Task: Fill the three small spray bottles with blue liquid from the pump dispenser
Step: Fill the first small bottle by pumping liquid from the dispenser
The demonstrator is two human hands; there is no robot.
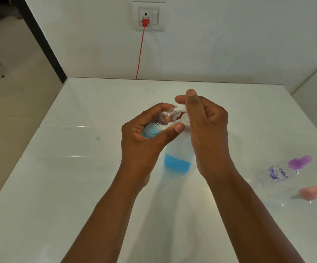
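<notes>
Pump dispenser [178,160]: translucent white bottle, upright at table centre, blue liquid filling only its bottom part, white pump head on top.

Small clear bottle [158,126], uncapped, tilted with its threaded neck against the pump spout; foamy blue liquid pooled at its base.

Purple-capped bottle [284,169] lies on its side far right, apparently unfilled.

Pink-capped bottle [305,194] lies just nearer, also clear.

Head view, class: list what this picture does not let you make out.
- Pump dispenser head: mostly covered by the right hand.
- Small bottle fill level: the left hand wraps it.
- Pink-capped bottle: blurred, cut by the right edge.
- Purple-capped bottle: print too small to make out.
</notes>
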